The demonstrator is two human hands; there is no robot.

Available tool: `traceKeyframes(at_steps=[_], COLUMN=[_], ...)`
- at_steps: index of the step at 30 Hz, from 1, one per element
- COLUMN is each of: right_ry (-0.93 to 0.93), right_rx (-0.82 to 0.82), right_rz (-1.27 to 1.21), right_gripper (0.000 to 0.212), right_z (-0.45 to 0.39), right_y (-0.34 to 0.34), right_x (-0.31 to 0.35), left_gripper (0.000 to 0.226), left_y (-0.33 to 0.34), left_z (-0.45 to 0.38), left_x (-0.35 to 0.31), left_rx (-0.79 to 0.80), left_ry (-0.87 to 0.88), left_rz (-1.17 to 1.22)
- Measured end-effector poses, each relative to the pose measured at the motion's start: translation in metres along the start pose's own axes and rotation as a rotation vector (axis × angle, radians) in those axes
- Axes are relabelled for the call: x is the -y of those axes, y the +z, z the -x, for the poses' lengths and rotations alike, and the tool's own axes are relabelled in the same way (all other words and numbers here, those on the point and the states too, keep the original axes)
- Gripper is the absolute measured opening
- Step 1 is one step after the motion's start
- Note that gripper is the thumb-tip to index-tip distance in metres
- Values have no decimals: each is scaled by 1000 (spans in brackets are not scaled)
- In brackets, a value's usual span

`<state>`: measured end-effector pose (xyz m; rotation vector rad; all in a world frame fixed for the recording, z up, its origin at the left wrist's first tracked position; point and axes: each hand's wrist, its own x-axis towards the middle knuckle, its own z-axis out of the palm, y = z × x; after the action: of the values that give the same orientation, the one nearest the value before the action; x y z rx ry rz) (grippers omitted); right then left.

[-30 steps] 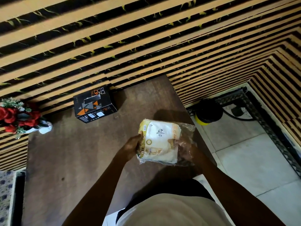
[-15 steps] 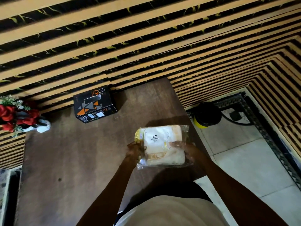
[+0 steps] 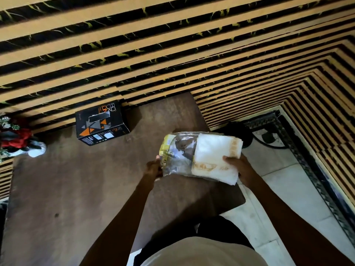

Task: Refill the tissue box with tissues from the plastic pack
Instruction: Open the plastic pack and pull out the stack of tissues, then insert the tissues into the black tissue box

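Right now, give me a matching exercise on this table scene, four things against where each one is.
Things:
1. tissue stack
2. plastic pack
3. tissue box
4. red flowers

Places:
A. far left edge of the table
B. held by the left hand
C. against the striped wall
D. gripped by the right hand, partly out of the pack

Pairs: 1-D, 2-B, 3-C, 4-A
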<state>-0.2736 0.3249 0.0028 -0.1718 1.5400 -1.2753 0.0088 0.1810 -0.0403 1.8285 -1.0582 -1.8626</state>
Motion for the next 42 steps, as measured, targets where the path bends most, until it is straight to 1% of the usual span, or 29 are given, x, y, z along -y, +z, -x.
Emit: traceKeyframes(at_steps=[2,3,4,6,9,10,12,13,14,15,17,20,21,23,24,25,27,28,30,33,34,35,36,37,38,39,40,41,42], right_ry=[35,53,68,65,4,-32,-89,-82,-55,-17,64,174,196,285,334,361,352,335,304,205,156,109,68,17,-71,-177,-289,-449,-512], right_rx=[70,92,117,113,-21,-85,-140,-115,-55,23,160,308,343,389,395,384,304,243,146,102,88,52,-1,-69,-131,-179,-207,-163,-125], right_rz=[34,47,58,74,33,5,-101,-177,-259,-322,-359,-237,-165,14,92,171,328,379,446,558,632,725,848,975,1083,1164,1165,1175,1159], right_gripper=[45,44,43,43,47,49,51,51,50,45,31,24,30,55,58,54,41,39,41,46,55,70,84,91,88,79,67,57,49], right_z=[-2,-2,-2,-5,-13,-15,-21,-22,-22,-21,-14,-2,2,1,2,0,-4,-7,-9,-6,-5,-3,2,6,8,8,12,11,9], right_y=[2,3,5,5,-3,-9,-22,-26,-28,-28,-18,9,17,24,26,26,27,26,29,35,37,39,40,43,47,51,56,96,111], right_x=[-6,-9,-11,-15,-16,-13,-4,3,11,17,26,14,6,-17,-28,-39,-57,-63,-69,-68,-67,-66,-65,-60,-55,-44,-36,-18,-6], left_gripper=[23,16,8,16,37,40,37,32,28,28,32,18,16,16,16,17,24,20,8,17,15,15,17,25,35,40,40,38,35], left_y=[3,2,-2,-12,-30,-38,-48,-50,-50,-47,-34,-11,-6,2,4,4,4,5,6,5,4,2,1,0,-3,-5,-9,-44,-55], left_z=[-4,-10,-14,-22,-21,-23,-29,-35,-40,-42,-41,-37,-37,-42,-41,-43,-44,-40,-34,-30,-30,-30,-27,-22,-19,-14,-8,0,5], left_x=[-4,-3,1,8,10,12,18,23,30,37,36,25,23,22,19,20,21,19,19,15,16,19,22,21,21,15,15,1,-5], left_rx=[70,61,11,-116,-294,-350,-377,-372,-398,-424,-423,-433,-428,-401,-366,-338,-322,-303,-263,-222,-207,-197,-195,-223,-262,-261,-253,-298,-277], left_ry=[7,-9,-18,-3,-74,-70,-14,9,69,124,158,142,141,113,82,70,97,120,138,141,168,194,230,270,305,344,363,422,470], left_rz=[-23,-45,-70,-74,-133,-161,-148,-89,-42,-16,41,82,99,102,78,55,45,77,112,113,108,93,90,78,72,64,83,110,127])
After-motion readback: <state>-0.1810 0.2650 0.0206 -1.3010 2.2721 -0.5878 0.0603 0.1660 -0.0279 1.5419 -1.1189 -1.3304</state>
